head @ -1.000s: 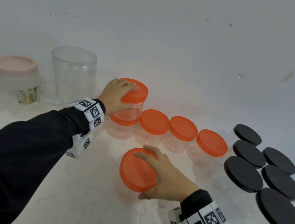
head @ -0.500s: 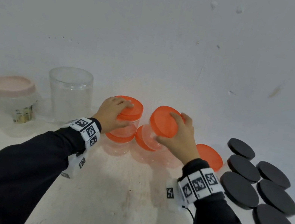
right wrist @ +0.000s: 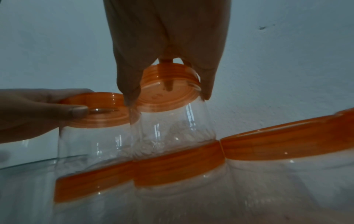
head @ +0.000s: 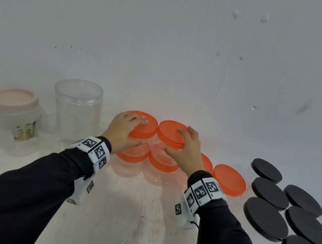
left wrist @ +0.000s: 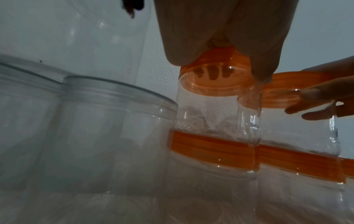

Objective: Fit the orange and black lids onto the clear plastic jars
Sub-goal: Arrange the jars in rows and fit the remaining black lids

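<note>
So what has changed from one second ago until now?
The right hand carried its orange-lidded clear plastic jar from the near table up onto the second lidded jar of the back row; it still grips the lid, and the jar now stands upright beside the first stacked jar. The left hand stayed on that first stacked jar. The black round lids did not move.

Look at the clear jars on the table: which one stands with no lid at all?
The tall clear jar left of the left hand. Its mouth is open, while the short jars beside it carry orange lids or black lids.
</note>
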`<state>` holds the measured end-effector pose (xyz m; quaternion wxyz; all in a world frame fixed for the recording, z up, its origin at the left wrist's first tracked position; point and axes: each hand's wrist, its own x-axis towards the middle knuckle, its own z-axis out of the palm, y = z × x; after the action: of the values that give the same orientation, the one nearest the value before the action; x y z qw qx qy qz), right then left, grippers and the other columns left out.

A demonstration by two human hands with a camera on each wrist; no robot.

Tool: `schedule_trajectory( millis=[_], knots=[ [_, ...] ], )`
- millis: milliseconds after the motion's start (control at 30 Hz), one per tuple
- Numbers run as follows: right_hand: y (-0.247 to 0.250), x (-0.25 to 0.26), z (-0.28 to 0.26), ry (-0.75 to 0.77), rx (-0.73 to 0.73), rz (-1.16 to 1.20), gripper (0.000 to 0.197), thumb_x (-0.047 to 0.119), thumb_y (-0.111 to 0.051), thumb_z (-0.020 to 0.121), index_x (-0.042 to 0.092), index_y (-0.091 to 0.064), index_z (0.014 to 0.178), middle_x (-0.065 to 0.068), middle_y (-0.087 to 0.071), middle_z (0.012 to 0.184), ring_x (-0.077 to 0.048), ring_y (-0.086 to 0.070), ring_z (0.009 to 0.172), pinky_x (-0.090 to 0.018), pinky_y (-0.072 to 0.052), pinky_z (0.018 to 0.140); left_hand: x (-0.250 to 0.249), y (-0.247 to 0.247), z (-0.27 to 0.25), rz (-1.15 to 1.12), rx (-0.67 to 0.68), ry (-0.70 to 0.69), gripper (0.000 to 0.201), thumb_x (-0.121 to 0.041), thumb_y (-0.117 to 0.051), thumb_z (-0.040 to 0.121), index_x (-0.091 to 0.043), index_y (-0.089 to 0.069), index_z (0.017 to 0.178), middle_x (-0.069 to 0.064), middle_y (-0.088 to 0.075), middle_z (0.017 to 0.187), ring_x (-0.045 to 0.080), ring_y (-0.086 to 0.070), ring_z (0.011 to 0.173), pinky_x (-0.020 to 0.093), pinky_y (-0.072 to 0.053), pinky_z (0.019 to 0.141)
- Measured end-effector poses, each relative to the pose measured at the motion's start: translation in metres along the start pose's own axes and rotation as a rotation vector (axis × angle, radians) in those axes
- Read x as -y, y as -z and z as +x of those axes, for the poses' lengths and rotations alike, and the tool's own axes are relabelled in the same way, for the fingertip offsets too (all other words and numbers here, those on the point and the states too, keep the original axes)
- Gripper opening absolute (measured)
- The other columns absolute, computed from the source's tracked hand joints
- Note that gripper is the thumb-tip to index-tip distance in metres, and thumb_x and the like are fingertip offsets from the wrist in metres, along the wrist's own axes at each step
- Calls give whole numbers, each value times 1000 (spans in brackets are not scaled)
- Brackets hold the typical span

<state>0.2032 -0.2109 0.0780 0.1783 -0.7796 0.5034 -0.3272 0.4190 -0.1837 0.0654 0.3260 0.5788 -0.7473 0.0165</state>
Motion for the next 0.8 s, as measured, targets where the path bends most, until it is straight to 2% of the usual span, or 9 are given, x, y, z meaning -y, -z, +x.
schedule_trajectory(
  millis=[100, 200, 267, 333, 433, 533, 633, 733, 800],
  knots=[
    [1, -3, -3, 16, 10, 17, 79, 30, -76, 76, 21, -34, 142, -5, -11, 154, -23, -19, 139, -31, -27, 107, -1, 0, 0, -5, -4, -3, 84, -68, -35, 62, -18, -52, 127, -1, -47, 136, 21, -39, 121, 28, -20, 101],
    [5, -10, -15, 2, -11, 9, 98, 28, -80, 71, 22, -19, 147, -6, -5, 156, -24, -14, 141, -40, -25, 111, -2, 1, 0, -8, -4, -5, 84, -68, -35, 62, -17, -52, 127, 0, -47, 136, 21, -39, 122, 28, -19, 102],
    [7, -19, -30, -38, -73, -56, 106, 33, -81, 68, 16, -14, 148, -9, -12, 154, -25, -14, 141, -43, -22, 114, -2, 1, -1, -10, -10, -9, 84, -68, -36, 63, -16, -52, 127, 0, -47, 135, 22, -39, 121, 28, -20, 101],
    [6, -33, -47, -85, -136, -134, 107, 36, -82, 65, 10, -17, 146, -12, -21, 151, -27, -18, 139, -44, -21, 114, -3, 1, -1, -14, -12, -8, 84, -67, -36, 63, -16, -53, 127, 0, -48, 135, 22, -39, 121, 27, -19, 101],
    [8, -56, -62, -194, -170, -288, 100, 37, -81, 67, 7, -24, 144, -14, -26, 149, -29, -20, 139, -45, -20, 114, -1, 0, 0, -9, -8, -5, 83, -68, -36, 63, -16, -53, 126, 1, -48, 135, 23, -40, 122, 31, -21, 103],
    [16, -74, -61, -358, -140, -420, 89, 41, -76, 73, 11, -29, 142, -11, -21, 152, -29, -12, 142, -52, -14, 114, 1, -1, 1, 6, -6, -4, 83, -68, -37, 64, -16, -53, 126, 1, -48, 135, 24, -40, 122, 35, -23, 104],
    [18, -89, -55, -459, -109, -506, 76, 41, -71, 78, 15, -35, 139, -9, -21, 153, -28, -9, 143, -56, -10, 112, 0, -1, 0, 10, -8, -3, 83, -68, -37, 64, -16, -53, 126, 1, -48, 135, 24, -40, 122, 36, -24, 104],
    [19, -94, -51, -500, -131, -550, 55, 34, -65, 85, 17, -43, 132, -6, -36, 143, -26, -25, 136, -52, -15, 111, -1, 0, 0, 2, -10, 2, 83, -68, -36, 63, -16, -53, 127, 2, -48, 135, 24, -39, 121, 35, -23, 104],
    [18, -94, -50, -492, -165, -623, 42, 27, -60, 88, 17, -48, 127, -6, -45, 132, -25, -36, 126, -47, -26, 105, -3, 1, 0, -3, -14, 6, 84, -67, -36, 63, -16, -53, 127, 1, -48, 135, 24, -39, 121, 34, -22, 103]
  ],
)
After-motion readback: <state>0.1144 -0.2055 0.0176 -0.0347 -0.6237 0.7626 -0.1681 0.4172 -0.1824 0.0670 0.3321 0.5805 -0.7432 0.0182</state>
